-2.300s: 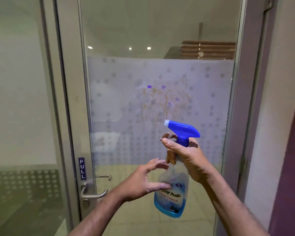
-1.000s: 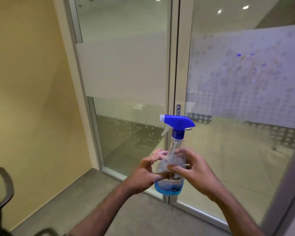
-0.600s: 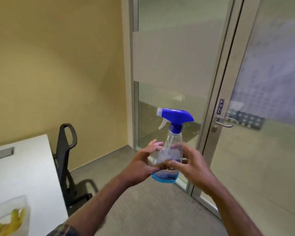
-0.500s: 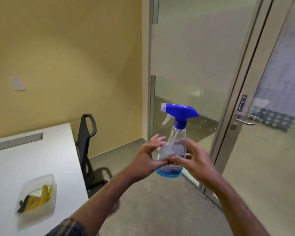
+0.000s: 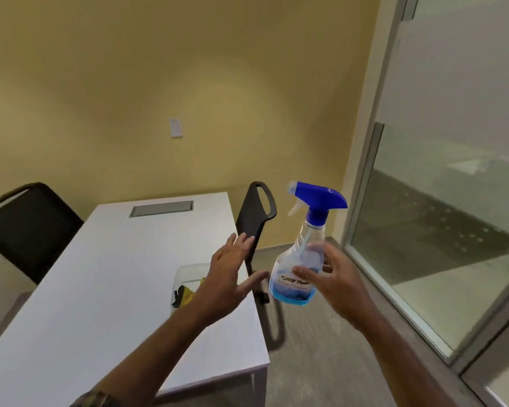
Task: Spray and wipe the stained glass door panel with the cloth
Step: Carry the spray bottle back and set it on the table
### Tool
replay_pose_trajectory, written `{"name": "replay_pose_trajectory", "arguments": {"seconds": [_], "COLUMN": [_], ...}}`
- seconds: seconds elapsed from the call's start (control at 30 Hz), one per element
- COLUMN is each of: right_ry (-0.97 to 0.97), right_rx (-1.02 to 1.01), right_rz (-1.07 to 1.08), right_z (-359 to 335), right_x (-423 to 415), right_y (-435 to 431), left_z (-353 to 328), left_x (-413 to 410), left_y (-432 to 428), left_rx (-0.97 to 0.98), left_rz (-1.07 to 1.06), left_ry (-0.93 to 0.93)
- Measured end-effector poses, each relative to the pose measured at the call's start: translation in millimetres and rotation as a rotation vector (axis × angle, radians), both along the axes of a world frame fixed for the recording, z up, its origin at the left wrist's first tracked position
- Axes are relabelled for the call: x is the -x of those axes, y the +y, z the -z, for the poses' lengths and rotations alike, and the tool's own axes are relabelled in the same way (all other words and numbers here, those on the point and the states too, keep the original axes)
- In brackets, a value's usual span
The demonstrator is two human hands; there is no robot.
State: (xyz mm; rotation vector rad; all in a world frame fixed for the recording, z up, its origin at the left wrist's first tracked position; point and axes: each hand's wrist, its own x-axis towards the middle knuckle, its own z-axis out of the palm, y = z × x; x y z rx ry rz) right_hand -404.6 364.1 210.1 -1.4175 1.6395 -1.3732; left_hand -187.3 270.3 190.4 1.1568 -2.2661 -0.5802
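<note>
One hand, my right, grips the spray bottle beside the table; my left is spread empty; a loose hold risks dropping it.

The right hand holds a spray bottle upright by its lower body, just to the right of a white table. The bottle is clear with a blue trigger head, nozzle pointing left, and a little blue liquid at the bottom. The left hand is spread wide, fingers apart, above the table's right edge and apart from the bottle. On the table under that hand sits a clear plastic tub with something yellow inside. One black chair stands at the table's right side, another at its left.
</note>
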Motion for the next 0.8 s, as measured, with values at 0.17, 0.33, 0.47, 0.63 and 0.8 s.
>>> {"name": "replay_pose_trajectory", "arguments": {"seconds": [0.17, 0.33, 0.47, 0.63, 0.8], "right_ry": [-0.003, -0.033, -0.093, -0.121, -0.121], "right_rx": [-0.009, -0.084, -0.128, -0.126, -0.128], "right_rz": [-0.024, -0.059, -0.095, -0.139, -0.180], "right_z": [25, 35, 49, 68, 89], "right_x": [-53, -86, -96, -95, -88], "right_y": [-65, -120, -168, -223, -278], "left_z": [29, 55, 77, 102, 119], "left_x": [-83, -128, -139, -138, -137], "left_y": [-56, -102, -133, -161, -185], "left_rx": [0.068, 0.114, 0.165, 0.244, 0.272], "left_rz": [-0.152, -0.224, -0.308, -0.389, -0.431], "left_ry": [-0.086, -0.116, -0.097, -0.127, -0.194]}}
